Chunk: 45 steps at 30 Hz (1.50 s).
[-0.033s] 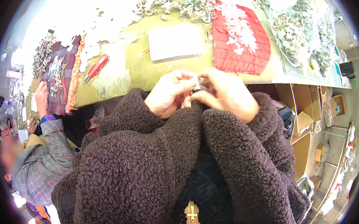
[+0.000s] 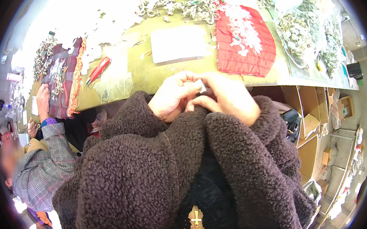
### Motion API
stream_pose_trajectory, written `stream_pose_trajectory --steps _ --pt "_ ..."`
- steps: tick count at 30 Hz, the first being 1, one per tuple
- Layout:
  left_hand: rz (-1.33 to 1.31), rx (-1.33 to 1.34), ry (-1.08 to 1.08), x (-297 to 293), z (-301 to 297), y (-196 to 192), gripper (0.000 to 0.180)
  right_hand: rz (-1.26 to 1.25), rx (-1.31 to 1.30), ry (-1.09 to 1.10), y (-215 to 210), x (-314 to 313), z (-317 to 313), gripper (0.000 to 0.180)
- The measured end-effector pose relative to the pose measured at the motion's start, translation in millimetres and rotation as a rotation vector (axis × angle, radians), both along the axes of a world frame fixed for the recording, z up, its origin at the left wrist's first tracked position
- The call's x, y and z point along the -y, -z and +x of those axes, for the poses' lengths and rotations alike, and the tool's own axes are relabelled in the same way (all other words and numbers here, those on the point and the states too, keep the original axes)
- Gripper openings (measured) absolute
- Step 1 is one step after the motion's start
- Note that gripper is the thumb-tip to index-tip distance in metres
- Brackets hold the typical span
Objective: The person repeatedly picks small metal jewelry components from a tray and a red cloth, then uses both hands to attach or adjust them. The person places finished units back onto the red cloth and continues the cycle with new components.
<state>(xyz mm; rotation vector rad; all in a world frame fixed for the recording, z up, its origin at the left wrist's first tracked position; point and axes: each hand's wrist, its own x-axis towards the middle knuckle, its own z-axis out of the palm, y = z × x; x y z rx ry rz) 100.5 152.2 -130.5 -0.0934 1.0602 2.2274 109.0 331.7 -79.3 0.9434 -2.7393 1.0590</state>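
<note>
My left hand point(image 2: 171, 98) and my right hand point(image 2: 230, 101) meet just in front of the table's near edge, fingertips pressed together. Between them they pinch a small pale piece point(image 2: 202, 86), and most of it is hidden by the fingers. Both forearms are in thick brown fuzzy sleeves point(image 2: 148, 166) that fill the lower part of the view. Beyond the hands lie a white sheet point(image 2: 178, 42) and a red quilted cloth point(image 2: 251, 56) strewn with small white pieces.
The olive table point(image 2: 140, 71) carries red-handled snips point(image 2: 98, 69), heaps of small metal parts point(image 2: 184, 6) at the back and clear bags of parts point(image 2: 306, 30) at right. A co-worker in a plaid sleeve point(image 2: 46, 166) works at left. Cardboard boxes point(image 2: 310, 120) stand under the table's right end.
</note>
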Motion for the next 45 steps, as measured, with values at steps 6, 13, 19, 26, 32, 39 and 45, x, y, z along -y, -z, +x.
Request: stream_pose_trajectory --steps 6,13,19,26,32,39,45 --pt "-0.069 -0.159 -0.051 3 -8 -3 0.027 0.062 -0.239 0.386 -24 -61 -24 0.015" --pt "-0.273 -0.311 0.037 11 -13 8 0.017 0.264 -0.739 0.501 -52 -104 -114 0.032" --pt "-0.253 -0.413 0.09 18 -14 8 0.018 0.445 -0.337 0.291 18 8 -175 0.022" --pt "-0.165 -0.35 0.141 27 -18 8 0.019 -0.087 0.006 0.203 -2 -15 -197 0.016" --pt "-0.197 -0.412 0.109 25 -18 9 0.018 -0.064 0.004 0.239 -12 -43 -190 0.013" --pt "-0.252 -0.365 0.057 20 -10 8 0.014 -0.063 -0.044 0.364 6 -62 -180 0.017" --pt "-0.308 -0.366 0.05 12 -9 6 0.014 0.045 0.024 0.288 21 -68 -165 0.028"
